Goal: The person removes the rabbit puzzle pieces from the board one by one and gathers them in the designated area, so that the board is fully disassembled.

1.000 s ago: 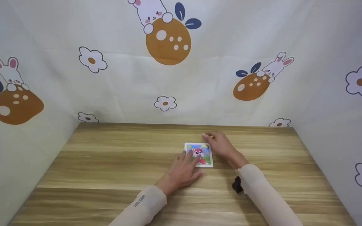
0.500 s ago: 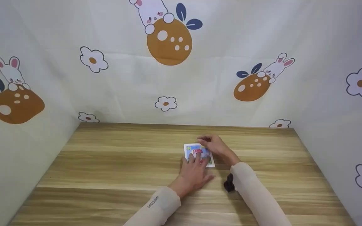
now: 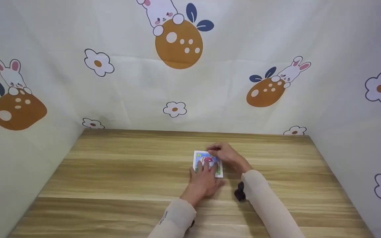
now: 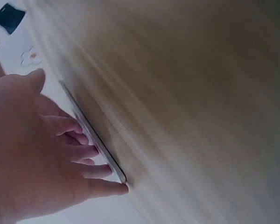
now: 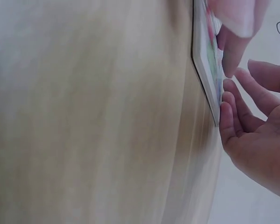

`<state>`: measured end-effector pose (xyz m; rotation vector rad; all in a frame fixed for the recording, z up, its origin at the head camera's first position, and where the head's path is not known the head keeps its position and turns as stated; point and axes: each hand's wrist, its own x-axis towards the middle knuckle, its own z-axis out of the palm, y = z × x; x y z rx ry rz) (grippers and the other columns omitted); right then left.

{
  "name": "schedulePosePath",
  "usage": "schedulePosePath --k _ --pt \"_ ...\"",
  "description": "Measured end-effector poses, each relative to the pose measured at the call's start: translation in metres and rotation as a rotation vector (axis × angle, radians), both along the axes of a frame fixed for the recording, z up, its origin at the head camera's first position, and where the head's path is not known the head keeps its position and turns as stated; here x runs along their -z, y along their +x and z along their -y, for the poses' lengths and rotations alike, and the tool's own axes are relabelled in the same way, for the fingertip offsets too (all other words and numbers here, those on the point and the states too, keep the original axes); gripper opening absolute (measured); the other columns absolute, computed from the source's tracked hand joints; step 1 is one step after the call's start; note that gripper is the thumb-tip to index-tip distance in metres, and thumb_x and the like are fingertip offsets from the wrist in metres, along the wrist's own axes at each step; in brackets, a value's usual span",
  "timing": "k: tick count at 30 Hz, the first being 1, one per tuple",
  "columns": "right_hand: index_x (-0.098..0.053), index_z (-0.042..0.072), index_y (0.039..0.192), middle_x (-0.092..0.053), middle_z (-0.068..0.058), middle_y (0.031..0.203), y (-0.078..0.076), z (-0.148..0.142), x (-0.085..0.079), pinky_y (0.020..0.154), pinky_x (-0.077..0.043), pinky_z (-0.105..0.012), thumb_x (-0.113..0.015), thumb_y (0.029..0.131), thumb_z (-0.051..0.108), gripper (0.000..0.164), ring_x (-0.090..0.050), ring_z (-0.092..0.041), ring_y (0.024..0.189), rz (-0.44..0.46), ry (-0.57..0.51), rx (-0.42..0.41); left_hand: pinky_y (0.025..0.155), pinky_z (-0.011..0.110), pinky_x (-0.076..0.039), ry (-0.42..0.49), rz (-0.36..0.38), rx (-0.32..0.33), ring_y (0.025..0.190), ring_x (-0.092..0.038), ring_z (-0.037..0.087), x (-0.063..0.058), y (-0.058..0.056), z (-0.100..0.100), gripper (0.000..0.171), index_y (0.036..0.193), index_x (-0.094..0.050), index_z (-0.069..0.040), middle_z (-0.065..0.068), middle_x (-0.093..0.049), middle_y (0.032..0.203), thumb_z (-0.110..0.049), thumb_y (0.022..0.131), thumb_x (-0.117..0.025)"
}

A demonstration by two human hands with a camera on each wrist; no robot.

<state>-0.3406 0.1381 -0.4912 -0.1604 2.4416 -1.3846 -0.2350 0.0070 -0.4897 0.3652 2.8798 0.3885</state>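
A small square picture board (image 3: pixel 202 156) with a white border and a pink cartoon animal on a blue and green ground lies flat on the table. My left hand (image 3: pixel 204 181) rests on its near part, fingers spread forward over the picture and hiding part of it. In the left wrist view, those fingers reach along the face of the thin board (image 4: pixel 99 140), the little finger at its corner. My right hand (image 3: pixel 227 154) is at the far right corner, its fingers loosely bent. The right wrist view has its fingertips right at the board's edge (image 5: pixel 206 60).
The wood-grain table (image 3: pixel 117 178) ends at a pale cloth wall (image 3: pixel 131 89) printed with rabbits, oranges and flowers, which also closes both sides. A black wrist device (image 3: pixel 239 191) sticks out beside the right sleeve (image 3: pixel 263 195).
My left hand has slid right and further onto the board. The right hand has come in left to the far right corner. The board has turned slightly.
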Motion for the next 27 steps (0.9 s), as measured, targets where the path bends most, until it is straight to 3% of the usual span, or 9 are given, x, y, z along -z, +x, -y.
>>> schedulePosePath --k 5,10,18,27 --pt "-0.072 0.015 0.122 -0.067 -0.005 0.131 0.0 0.002 -0.002 0.115 -0.04 -0.051 -0.057 0.102 0.019 0.025 -0.057 -0.027 0.127 0.007 0.007 -0.008 0.121 0.069 -0.014 0.104 0.078 -0.042 0.156 -0.013 0.04 -0.003 -0.001 0.003 0.072 0.158 -0.032 -0.014 0.012 -0.018 0.169 -0.054 0.1 -0.05" --pt "-0.073 0.013 0.121 -0.069 -0.008 0.128 -0.002 0.005 -0.002 0.113 -0.043 -0.05 -0.057 0.1 0.015 0.026 -0.06 -0.027 0.123 -0.042 0.061 -0.064 0.12 0.07 -0.014 0.183 0.076 -0.064 0.155 -0.016 0.04 -0.002 -0.004 0.003 0.072 0.157 -0.033 -0.011 0.011 -0.022 0.168 -0.047 0.099 -0.055" --pt "-0.073 0.011 0.121 -0.069 -0.01 0.129 -0.006 0.009 -0.005 0.114 -0.041 -0.05 -0.055 0.1 0.011 0.028 -0.06 -0.027 0.123 -0.03 0.071 -0.133 0.117 0.074 -0.017 0.237 0.031 -0.086 0.153 -0.02 0.041 0.0 -0.007 0.002 0.068 0.155 -0.037 -0.012 0.011 -0.026 0.166 -0.042 0.098 -0.058" --pt "-0.074 0.011 0.118 -0.07 -0.01 0.128 -0.005 0.012 -0.005 0.116 -0.039 -0.051 -0.054 0.1 0.01 0.027 -0.059 -0.031 0.128 -0.042 0.078 -0.139 0.118 0.074 -0.01 0.235 0.083 -0.1 0.154 -0.011 0.046 -0.003 -0.003 0.002 0.064 0.156 -0.036 -0.016 0.01 -0.018 0.169 -0.041 0.1 -0.055"
